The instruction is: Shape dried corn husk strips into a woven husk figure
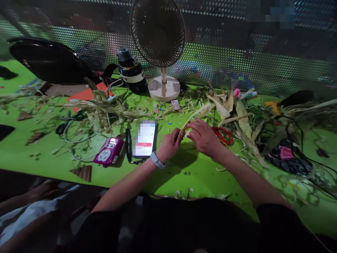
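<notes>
A pale strip of dried corn husk [198,113] slants up and away from between my hands over the green table [168,179]. My left hand [170,143], a light watch band [157,161] on its wrist, pinches the lower end of the husk. Close beside it, my right hand [206,137] has its fingers bent over the same strip near that end; the fingertips are partly hidden. A red ring of cord [228,135] lies just right of my right hand. Left of my left hand is a lit phone [144,138].
Behind stand a fan [163,88] and a black bottle [131,72] before a perforated metal screen [210,63]. A purple power socket block [108,151] with a cable is at left. Loose husks [240,112] litter the table. Another person's arm [28,196] shows at lower left.
</notes>
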Tool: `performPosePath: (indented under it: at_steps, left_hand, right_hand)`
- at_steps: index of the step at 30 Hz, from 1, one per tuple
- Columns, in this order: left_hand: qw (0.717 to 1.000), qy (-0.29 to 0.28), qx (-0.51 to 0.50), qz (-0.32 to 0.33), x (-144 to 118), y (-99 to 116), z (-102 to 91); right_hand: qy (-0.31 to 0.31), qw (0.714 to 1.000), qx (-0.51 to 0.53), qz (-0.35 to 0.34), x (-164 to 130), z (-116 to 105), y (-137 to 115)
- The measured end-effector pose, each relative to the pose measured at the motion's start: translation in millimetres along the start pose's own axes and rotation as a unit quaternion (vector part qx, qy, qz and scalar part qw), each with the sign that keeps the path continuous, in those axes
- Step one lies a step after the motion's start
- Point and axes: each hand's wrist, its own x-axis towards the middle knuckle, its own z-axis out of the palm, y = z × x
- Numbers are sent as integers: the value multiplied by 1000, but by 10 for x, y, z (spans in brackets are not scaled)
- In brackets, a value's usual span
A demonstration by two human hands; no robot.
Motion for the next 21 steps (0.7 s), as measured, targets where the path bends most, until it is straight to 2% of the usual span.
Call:
performPosePath:
  at_steps: [4, 8, 15, 18, 21]
  left_hand:
    - [1000, -22, -8, 14, -1, 7, -9]
    - [1000, -5, 7, 24, -9, -16, 17]
    - [998, 25, 49, 43, -43, -32, 27]
    - [998, 25, 4, 61, -56, 3, 4]
    - [993, -11, -59, 103, -57, 38, -21]
  right_hand:
    - [11, 999, 40, 4, -17, 31, 39]
    - [16, 997, 70, 19, -25, 27, 17]
    - [1, 986, 126, 107, -30, 17, 1]
    - [2, 985, 124, 123, -42, 19, 11]
    - [-10, 978, 125, 165, -58, 19, 20]
